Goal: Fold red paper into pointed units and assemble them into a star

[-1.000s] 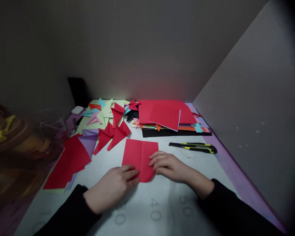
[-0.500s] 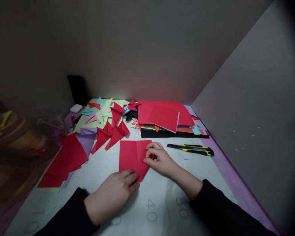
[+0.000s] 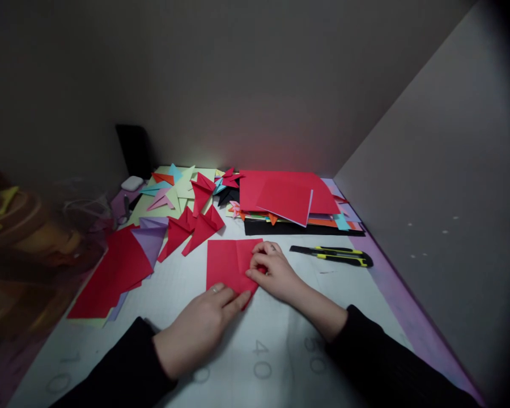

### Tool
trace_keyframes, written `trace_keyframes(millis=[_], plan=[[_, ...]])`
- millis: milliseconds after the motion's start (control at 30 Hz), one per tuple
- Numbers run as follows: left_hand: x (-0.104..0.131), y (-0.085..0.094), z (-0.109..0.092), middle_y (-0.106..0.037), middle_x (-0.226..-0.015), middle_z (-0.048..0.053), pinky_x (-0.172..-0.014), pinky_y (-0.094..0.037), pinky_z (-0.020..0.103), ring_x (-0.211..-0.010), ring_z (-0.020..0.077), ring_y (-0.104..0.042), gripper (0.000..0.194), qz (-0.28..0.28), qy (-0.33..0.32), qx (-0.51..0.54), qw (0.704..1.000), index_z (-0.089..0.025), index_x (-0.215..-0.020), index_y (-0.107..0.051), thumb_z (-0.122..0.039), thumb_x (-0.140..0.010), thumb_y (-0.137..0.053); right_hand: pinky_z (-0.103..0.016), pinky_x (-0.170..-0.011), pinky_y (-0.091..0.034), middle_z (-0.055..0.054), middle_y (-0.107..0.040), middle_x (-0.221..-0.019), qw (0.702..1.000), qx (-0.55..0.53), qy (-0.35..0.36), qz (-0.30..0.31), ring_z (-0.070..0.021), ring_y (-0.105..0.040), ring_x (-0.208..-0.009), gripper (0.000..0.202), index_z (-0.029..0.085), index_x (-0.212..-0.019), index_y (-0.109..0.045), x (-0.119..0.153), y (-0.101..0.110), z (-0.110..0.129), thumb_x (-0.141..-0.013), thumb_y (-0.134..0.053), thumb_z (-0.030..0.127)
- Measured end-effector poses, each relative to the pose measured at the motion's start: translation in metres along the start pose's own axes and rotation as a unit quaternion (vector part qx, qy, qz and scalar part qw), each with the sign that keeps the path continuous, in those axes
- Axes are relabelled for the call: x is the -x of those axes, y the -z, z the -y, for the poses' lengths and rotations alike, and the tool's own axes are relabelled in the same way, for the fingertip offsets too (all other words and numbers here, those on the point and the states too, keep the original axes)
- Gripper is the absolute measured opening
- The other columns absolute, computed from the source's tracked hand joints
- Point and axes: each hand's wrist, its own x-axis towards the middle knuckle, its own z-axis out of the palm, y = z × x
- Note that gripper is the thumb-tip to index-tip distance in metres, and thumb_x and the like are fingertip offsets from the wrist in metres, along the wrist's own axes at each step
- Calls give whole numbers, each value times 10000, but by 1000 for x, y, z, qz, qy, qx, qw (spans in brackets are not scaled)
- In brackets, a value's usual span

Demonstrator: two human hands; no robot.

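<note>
A square of red paper lies on the pale mat, with a crease down its middle and its lower right corner folded in. My left hand rests across the paper's lower edge, fingers stretched out and pressing it flat. On the right side of the sheet, my right hand is closed, thumb and fingertips pinching the folded edge. Just beyond the sheet stand folded red paper pieces. To the right of my right hand lies a black and yellow utility knife.
A stack of coloured paper with red sheets on top sits at the back. More red paper lies at left. Behind are folded pieces in several colours, a white case and a dark upright object. Walls rise behind and at right.
My left fingers have slid right along the lower edge of the paper, toward its folded corner. My right hand keeps its pinch in nearly the same place. The view has shifted slightly.
</note>
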Motion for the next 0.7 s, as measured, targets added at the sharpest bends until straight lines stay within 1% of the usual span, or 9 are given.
trace_keyframes(millis=[33, 133, 267, 400, 567, 700], plan=[[-1, -2, 0, -610, -977, 98, -760, -510, 351, -855, 210, -555, 488, 1, 4, -5, 1000, -158, -1355, -442, -48, -882, -401, -379, -868, -395, -33, -544, -940, 1000, 0, 0, 0, -220, -460, -957, 138, 208, -658, -606, 0, 0, 0, -752, -707, 202], [-2, -5, 1, -590, -944, 89, -743, -494, 336, -828, 205, -538, 438, 1, 6, -13, 1000, -165, -1335, -473, -86, -911, -399, -375, -862, -394, -32, -543, -932, 1000, 1, -2, -3, -218, -459, -950, 139, 207, -656, -608, 0, -1, 0, -756, -705, 207], [-2, -3, 2, -578, -899, 72, -713, -470, 304, -782, 187, -519, 393, -16, -13, -11, 1000, -175, -1293, -515, -109, -929, -385, -371, -855, -392, -31, -543, -906, 1000, 3, -4, -13, -212, -464, -926, 155, 200, -640, -599, -1, -2, 3, -757, -700, 190], [-2, 0, 1, -571, -862, 68, -670, -453, 298, -745, 185, -512, 340, -17, -26, -34, 999, -172, -1216, -577, -181, -968, -344, -372, -835, -400, -33, -543, -889, 1000, 9, -16, -23, -216, -468, -912, 165, 199, -627, -593, -2, -3, 5, -748, -702, 178], [-3, 2, -1, -591, -886, 73, -700, -462, 290, -789, 179, -539, 375, -2, -19, -24, 1000, -171, -1154, -615, -212, -992, -279, -390, -845, -401, -41, -550, -897, 999, 16, -27, -21, -229, -460, -924, 164, 201, -627, -589, -2, -4, 8, -750, -696, 187], [-3, 3, -3, -605, -885, 62, -716, -462, 293, -792, 172, -544, 369, -15, 0, 6, 1000, -177, -1086, -642, -234, -995, -288, -398, -853, -403, -49, -547, -902, 999, 27, -29, -23, -239, -454, -941, 161, 202, -628, -579, -1, -4, 11, -755, -675, 172]])
